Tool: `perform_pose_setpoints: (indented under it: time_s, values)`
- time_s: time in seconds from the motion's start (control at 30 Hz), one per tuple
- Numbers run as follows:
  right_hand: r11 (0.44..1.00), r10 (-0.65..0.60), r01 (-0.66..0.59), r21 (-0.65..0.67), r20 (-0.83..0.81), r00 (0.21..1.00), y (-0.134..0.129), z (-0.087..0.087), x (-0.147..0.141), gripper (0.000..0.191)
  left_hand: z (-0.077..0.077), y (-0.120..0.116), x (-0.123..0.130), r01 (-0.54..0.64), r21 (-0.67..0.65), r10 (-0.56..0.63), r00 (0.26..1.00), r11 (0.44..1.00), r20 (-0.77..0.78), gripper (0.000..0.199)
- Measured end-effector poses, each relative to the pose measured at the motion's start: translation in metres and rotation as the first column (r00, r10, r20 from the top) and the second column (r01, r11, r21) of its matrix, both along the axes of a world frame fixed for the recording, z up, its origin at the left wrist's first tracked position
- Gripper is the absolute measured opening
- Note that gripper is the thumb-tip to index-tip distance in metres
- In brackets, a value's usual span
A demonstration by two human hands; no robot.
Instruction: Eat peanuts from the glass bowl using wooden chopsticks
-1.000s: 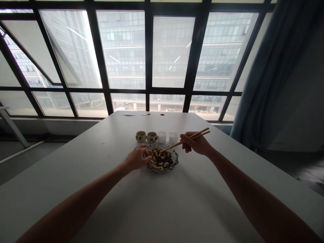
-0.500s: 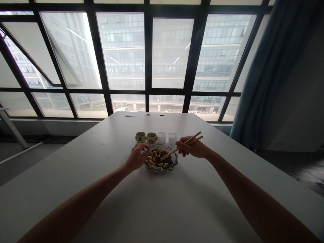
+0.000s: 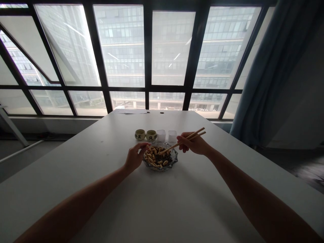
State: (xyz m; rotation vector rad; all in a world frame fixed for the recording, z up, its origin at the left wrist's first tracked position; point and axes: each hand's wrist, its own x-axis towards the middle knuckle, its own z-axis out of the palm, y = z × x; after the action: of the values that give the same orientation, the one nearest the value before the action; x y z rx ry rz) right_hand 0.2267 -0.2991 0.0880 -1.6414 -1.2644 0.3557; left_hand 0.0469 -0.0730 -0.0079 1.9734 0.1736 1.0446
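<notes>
A scalloped clear glass bowl [image 3: 174,161] stands on the table, holding peanuts in their shells [image 3: 151,156] and small dark seeds [image 3: 167,157]. My right hand [image 3: 192,143] grips a pair of wooden chopsticks [image 3: 174,145]. Their tips reach down among the peanuts and seeds near the bowl's middle. At the bowl's left rim is my left hand [image 3: 135,156], thumb and forefinger pinched together. Whatever lies between those fingertips is too small to make out.
Behind the bowl stand two pale cups with dark lettering [image 3: 140,135] and two translucent white cups [image 3: 161,135] in a row. White paper [image 3: 131,111] lies at the far end of the white table [image 3: 162,209]. A blue curtain [image 3: 263,84] hangs at the right.
My left hand has shifted slightly left, its fingers now pinched at the rim. The chopstick tips have moved left and a little up within the bowl. The camera view has tilted slightly.
</notes>
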Motion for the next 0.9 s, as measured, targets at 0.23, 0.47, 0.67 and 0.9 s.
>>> perform_pose_setpoints:
  time_s: [0.23, 0.47, 0.67, 0.9]
  values:
    - [0.996, -0.036, 0.044, 0.075, -0.097, 0.995, 0.000, 0.001, 0.006, 0.056, -0.007, 0.004, 0.003, 0.027, -0.092, -0.031, 0.999, 0.995, -0.042, 0.030]
    - [0.989, -0.074, 0.096, 0.112, -0.186, 0.980, -0.001, 0.000, 0.013, 0.056, -0.007, 0.002, 0.003, 0.058, -0.116, -0.066, 0.995, 0.992, -0.068, 0.035]
    - [0.988, -0.066, 0.095, 0.123, -0.221, 0.973, -0.002, -0.001, 0.016, 0.056, -0.005, 0.000, 0.002, 0.003, -0.008, -0.003, 0.999, 1.000, -0.051, 0.024]
    - [0.986, -0.064, 0.096, 0.137, -0.223, 0.973, -0.003, -0.001, 0.015, 0.055, -0.006, 0.002, 0.001, -0.045, 0.080, 0.052, 0.995, 0.996, -0.081, 0.024]
